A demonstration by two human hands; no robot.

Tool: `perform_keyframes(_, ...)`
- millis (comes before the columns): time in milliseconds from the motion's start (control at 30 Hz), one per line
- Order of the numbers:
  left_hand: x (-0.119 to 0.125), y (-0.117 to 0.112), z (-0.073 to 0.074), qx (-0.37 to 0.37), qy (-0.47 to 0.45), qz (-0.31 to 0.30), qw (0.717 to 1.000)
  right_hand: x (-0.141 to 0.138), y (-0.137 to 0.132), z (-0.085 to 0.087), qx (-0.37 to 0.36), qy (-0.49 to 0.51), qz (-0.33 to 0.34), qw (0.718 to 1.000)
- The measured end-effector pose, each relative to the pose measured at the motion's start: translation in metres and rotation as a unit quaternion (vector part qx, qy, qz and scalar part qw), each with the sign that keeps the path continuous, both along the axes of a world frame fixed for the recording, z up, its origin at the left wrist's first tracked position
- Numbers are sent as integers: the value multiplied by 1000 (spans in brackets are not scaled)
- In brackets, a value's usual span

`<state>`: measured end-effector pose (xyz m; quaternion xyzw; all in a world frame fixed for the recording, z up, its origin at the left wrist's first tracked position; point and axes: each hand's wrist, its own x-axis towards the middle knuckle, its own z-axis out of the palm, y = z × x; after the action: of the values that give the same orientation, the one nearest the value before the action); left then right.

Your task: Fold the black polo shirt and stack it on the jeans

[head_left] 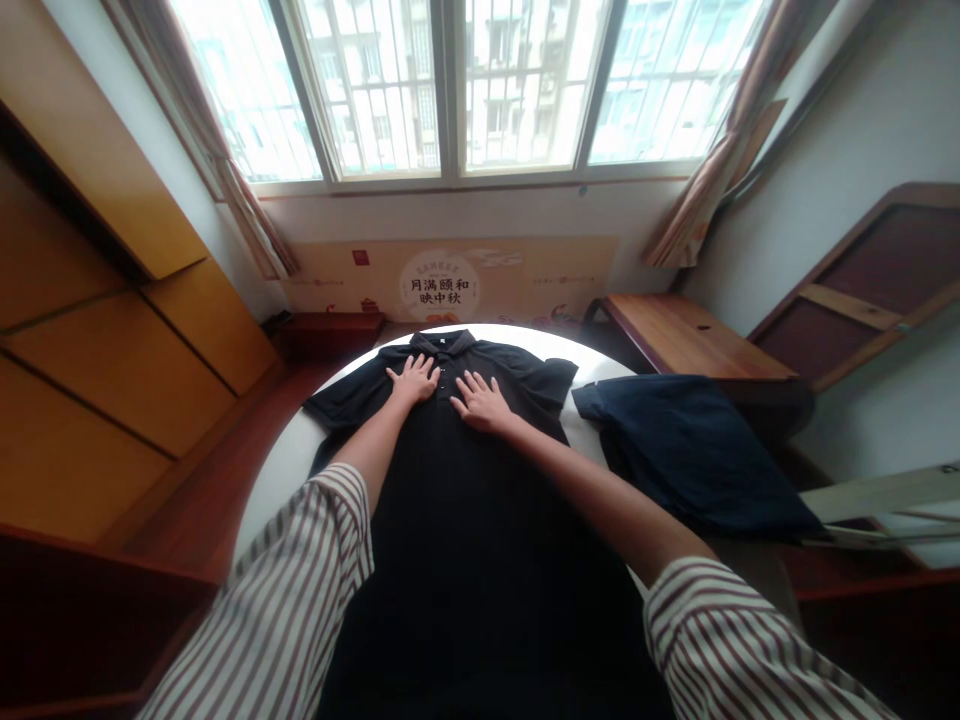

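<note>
A black short-sleeved polo shirt (480,540) lies spread face up on a white round table (270,500), its collar at the far edge and its sleeves out to both sides. My left hand (414,380) rests flat on the chest, left of the button placket, with fingers spread. On the other side of the buttons, my right hand (481,402) lies on the cloth, fingers also apart. Neither hand grips anything. The shirt's lower part runs toward me and is very dark.
Folded dark blue clothing (690,450) lies to the right, partly at the table's edge. Behind it stands a wooden desk (690,335). Yellow cabinets (97,380) line the left wall. A printed banner (525,280) hangs under the barred window (517,90).
</note>
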<state>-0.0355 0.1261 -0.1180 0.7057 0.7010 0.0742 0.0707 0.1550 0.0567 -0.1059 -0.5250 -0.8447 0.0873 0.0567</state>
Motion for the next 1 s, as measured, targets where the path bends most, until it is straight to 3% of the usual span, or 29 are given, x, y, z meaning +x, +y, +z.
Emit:
perform_keyframes(233,0,-1,4,-12,11,2,1000,38,-144,2,10,38,125,991)
perform_keyframes(367,-2,0,4,-18,8,-1,1000,53,-221,15,-52,82,203,974)
perform_keyframes(467,2,-3,6,5,0,2,1000,57,-260,25,-104,110,261,953)
perform_keyframes(600,10,-26,8,73,-9,-6,997,60,-277,29,-129,121,278,944)
perform_keyframes(700,-2,-52,10,86,-4,-17,996,61,-277,29,-122,117,276,946)
perform_keyframes(833,-57,-79,21,93,8,43,995,47,-273,37,-79,108,285,949)
perform_keyframes(1000,-139,-92,43,65,6,203,977,-17,-279,43,0,101,361,927)
